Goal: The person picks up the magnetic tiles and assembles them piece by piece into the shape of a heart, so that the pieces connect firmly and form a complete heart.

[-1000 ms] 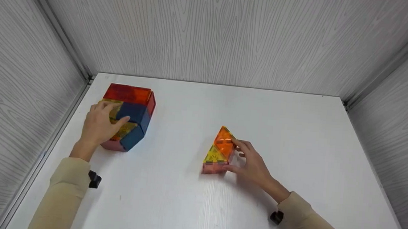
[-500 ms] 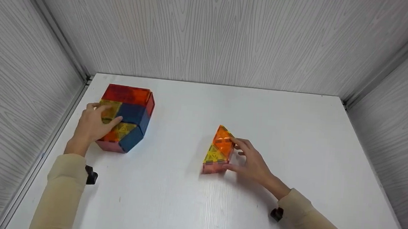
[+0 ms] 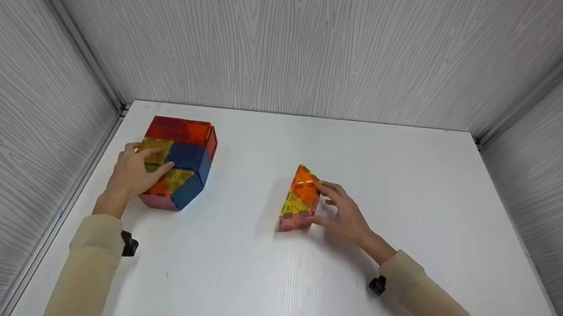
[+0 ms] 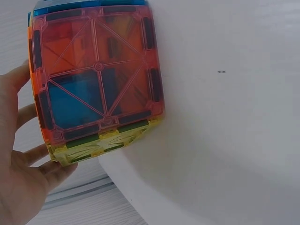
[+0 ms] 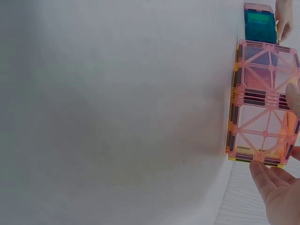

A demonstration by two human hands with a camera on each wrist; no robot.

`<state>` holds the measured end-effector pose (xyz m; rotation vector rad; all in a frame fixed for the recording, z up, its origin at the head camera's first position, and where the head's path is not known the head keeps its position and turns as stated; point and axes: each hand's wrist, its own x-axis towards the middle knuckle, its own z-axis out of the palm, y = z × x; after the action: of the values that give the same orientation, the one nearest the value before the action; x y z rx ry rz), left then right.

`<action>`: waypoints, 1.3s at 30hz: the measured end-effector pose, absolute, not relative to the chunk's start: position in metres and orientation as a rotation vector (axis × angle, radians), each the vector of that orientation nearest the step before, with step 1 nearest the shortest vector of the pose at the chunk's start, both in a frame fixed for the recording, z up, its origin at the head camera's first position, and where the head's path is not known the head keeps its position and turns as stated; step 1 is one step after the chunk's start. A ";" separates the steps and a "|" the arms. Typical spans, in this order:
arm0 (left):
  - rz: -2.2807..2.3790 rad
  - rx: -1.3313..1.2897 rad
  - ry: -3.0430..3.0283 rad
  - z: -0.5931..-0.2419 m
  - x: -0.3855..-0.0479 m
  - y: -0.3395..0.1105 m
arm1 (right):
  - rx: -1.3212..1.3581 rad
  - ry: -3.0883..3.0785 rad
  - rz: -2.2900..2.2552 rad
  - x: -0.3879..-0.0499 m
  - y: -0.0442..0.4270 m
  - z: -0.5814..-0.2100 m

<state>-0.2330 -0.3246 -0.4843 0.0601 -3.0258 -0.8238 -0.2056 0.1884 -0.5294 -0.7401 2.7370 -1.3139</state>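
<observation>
In the head view my left hand [image 3: 132, 171] grips the left side of a larger block of see-through magnetic tiles [image 3: 188, 156]. Its top shows red, blue, yellow and orange tiles. A pink square tile [image 4: 98, 65] faces the left wrist camera, with fingers along the block's edge. Nearer the middle, my right hand [image 3: 345, 213] holds a small wedge of magnetic tiles [image 3: 301, 194] between thumb and fingers. Orange and yellow triangles cover its top, and its sides are pink. Two pink square tiles [image 5: 265, 133] of that wedge show in the right wrist view.
Both tile builds are on or just over a white table [image 3: 231, 279], a wide stretch of tabletop apart. Grey wood-grain walls [image 3: 290, 43] close off the back and both sides. The larger block is close to the left edge.
My right hand and the wedge have shifted slightly away from me and to the left. The left hand has slid a little outward along the larger block, which has barely moved.
</observation>
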 end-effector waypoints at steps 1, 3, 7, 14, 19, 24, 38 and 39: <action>-0.829 0.056 -3.028 -0.484 -0.233 -0.323 | -0.732 2.735 -1.313 -0.208 0.187 -0.529; -0.838 0.045 -3.029 -0.485 -0.234 -0.318 | -0.710 2.742 -1.300 -0.212 0.185 -0.528; -0.867 0.024 -3.028 -0.486 -0.235 -0.308 | -0.692 2.759 -1.278 -0.222 0.179 -0.527; -0.906 -0.003 -3.036 -0.486 -0.234 -0.284 | -0.677 2.749 -1.278 -0.239 0.170 -0.527; -0.904 -0.041 -3.039 -0.488 -0.232 -0.263 | -0.688 2.727 -1.303 -0.249 0.166 -0.528; -0.884 -0.080 -3.038 -0.489 -0.232 -0.241 | -0.719 2.713 -1.316 -0.255 0.162 -0.527; -0.879 -0.142 -3.037 -0.491 -0.225 -0.191 | -0.745 2.690 -1.308 -0.267 0.155 -0.527; -0.883 -0.144 -3.035 -0.491 -0.225 -0.189 | -0.742 2.690 -1.309 -0.268 0.154 -0.527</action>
<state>-0.2252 -0.1888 -0.4915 -0.1439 -3.0346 -0.8833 -0.2675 0.1543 -0.5267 -0.7418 2.6900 -1.3095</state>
